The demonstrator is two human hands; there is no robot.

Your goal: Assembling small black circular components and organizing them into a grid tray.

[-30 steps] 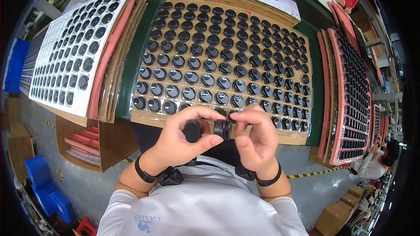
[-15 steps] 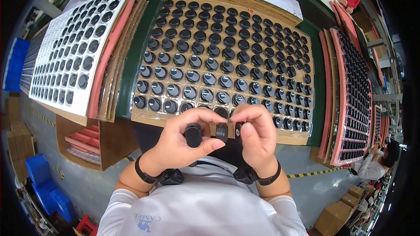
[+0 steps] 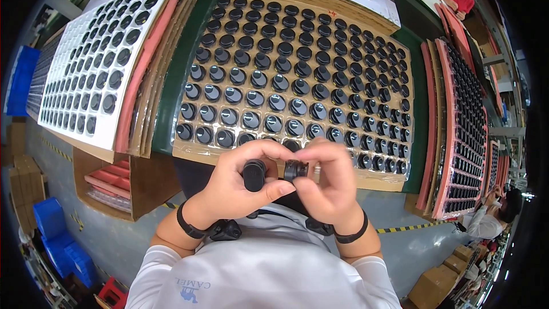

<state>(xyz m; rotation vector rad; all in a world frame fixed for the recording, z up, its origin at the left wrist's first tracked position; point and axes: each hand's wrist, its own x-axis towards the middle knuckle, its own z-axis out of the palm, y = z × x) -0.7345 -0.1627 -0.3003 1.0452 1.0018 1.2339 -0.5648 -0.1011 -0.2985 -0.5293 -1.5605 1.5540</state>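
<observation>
In front of my chest, the curled fingers of my left hand (image 3: 220, 186) hold a short black cylinder with a rounded flat end (image 3: 253, 175) against the palm. Between that thumb and fingertips sits a small black round part (image 3: 293, 170), standing on its edge. My right hand (image 3: 331, 186) pinches its other side with thumb and forefinger, so both hands grip it. Its right portion looks narrower and is partly covered by the right fingers. Beyond my hands lies a clear plastic tray (image 3: 182, 147) on brown cardboard, filled with rows of similar black round pieces.
On the left, a white tray (image 3: 57, 88) of dark round pieces rests on stacked pink and brown sheets (image 3: 146, 80). Further stacked trays of black parts (image 3: 460, 137) stand at the right. An open cardboard box (image 3: 103, 200) is below left. Another person (image 3: 493, 212) sits far right.
My right hand has moved left, bringing the small piece in its fingers against the round part in my left hand; the gap between them has closed. My left hand stays almost still.
</observation>
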